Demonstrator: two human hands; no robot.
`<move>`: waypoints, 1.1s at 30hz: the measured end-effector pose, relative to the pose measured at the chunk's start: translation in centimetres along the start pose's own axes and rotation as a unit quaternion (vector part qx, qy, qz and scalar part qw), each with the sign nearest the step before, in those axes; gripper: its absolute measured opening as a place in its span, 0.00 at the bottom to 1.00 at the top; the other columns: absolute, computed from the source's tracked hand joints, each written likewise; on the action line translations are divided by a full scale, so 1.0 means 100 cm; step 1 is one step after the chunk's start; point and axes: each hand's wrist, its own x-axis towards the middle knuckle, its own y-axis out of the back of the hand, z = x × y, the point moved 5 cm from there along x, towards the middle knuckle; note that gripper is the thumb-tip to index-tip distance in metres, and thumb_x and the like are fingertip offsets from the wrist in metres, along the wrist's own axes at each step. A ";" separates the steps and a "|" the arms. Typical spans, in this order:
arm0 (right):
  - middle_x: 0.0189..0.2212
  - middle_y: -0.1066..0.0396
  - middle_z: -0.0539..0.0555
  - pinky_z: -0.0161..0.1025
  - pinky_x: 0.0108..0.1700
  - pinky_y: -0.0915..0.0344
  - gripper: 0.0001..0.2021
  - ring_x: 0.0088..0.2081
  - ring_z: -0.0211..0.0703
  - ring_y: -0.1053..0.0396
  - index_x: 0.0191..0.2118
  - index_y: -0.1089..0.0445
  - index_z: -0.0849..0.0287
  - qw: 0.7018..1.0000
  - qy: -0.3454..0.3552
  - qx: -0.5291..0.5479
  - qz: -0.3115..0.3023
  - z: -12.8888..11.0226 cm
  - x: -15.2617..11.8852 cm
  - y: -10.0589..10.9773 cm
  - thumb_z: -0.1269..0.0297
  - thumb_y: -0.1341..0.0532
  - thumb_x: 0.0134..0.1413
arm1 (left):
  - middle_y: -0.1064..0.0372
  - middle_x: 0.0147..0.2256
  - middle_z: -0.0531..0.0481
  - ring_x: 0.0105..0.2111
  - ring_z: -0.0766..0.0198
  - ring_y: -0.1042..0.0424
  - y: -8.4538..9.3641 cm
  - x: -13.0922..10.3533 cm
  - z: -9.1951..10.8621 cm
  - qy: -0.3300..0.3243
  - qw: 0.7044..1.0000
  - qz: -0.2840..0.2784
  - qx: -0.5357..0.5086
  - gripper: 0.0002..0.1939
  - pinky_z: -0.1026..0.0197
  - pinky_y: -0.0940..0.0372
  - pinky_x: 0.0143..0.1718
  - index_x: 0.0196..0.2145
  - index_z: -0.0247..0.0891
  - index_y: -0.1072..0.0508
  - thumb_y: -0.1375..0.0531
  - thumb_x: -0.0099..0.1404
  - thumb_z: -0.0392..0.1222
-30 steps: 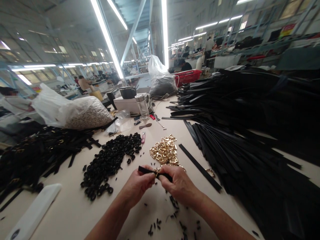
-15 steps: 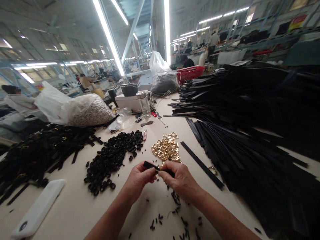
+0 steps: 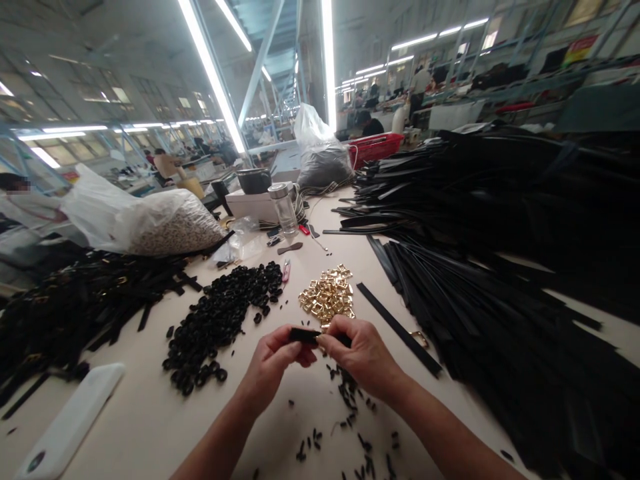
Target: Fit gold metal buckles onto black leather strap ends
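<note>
Both hands meet above the table, just in front of a heap of gold metal buckles (image 3: 327, 293). My left hand (image 3: 273, 360) pinches one end of a short black strap (image 3: 304, 335) between thumb and fingers. On the other side, my right hand (image 3: 357, 353) grips the same strap close to its middle. Whether a buckle sits on the strap under my right fingers I cannot tell. To the left lies a pile of small black loops (image 3: 220, 320). Beneath and in front of my hands, small black scraps (image 3: 345, 393) are scattered.
Long black straps (image 3: 450, 280) cover the right side, with a single strap (image 3: 397, 328) and a lone buckle beside them. Finished-looking black straps (image 3: 100, 287) heap at left, near a filled plastic bag (image 3: 170, 223). A white phone (image 3: 75, 423), glass bottle (image 3: 284, 210) and red basket (image 3: 375, 148) also stand about.
The strap end at my left hand has turned, showing more of its flat face. A gold glint by my right fingers is less visible. The whole view has shifted slightly.
</note>
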 end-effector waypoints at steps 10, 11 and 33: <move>0.21 0.34 0.47 0.32 0.26 0.46 0.12 0.24 0.34 0.41 0.24 0.31 0.60 0.989 0.000 0.102 -0.108 -0.003 -0.002 -0.006 0.59 0.38 0.54 | 0.26 0.32 0.48 0.27 0.69 0.31 -0.007 0.000 -0.010 0.103 0.988 -0.072 -0.092 0.14 0.68 0.36 0.29 0.39 0.36 0.23 0.31 0.55 0.39; 0.20 0.36 0.46 0.32 0.26 0.47 0.12 0.23 0.34 0.42 0.25 0.31 0.60 0.990 0.001 0.091 -0.107 -0.003 -0.002 -0.005 0.58 0.38 0.54 | 0.27 0.28 0.50 0.25 0.70 0.32 -0.006 0.001 -0.010 0.103 0.988 -0.066 -0.094 0.12 0.68 0.37 0.28 0.37 0.35 0.23 0.31 0.54 0.39; 0.26 0.31 0.48 0.33 0.28 0.45 0.09 0.26 0.36 0.36 0.31 0.29 0.57 0.982 0.126 -0.138 0.007 -0.013 -0.007 -0.008 0.57 0.37 0.53 | 0.32 0.23 0.52 0.22 0.70 0.39 -0.001 0.009 -0.020 0.077 0.991 0.071 -0.085 0.07 0.67 0.42 0.27 0.28 0.34 0.26 0.34 0.52 0.40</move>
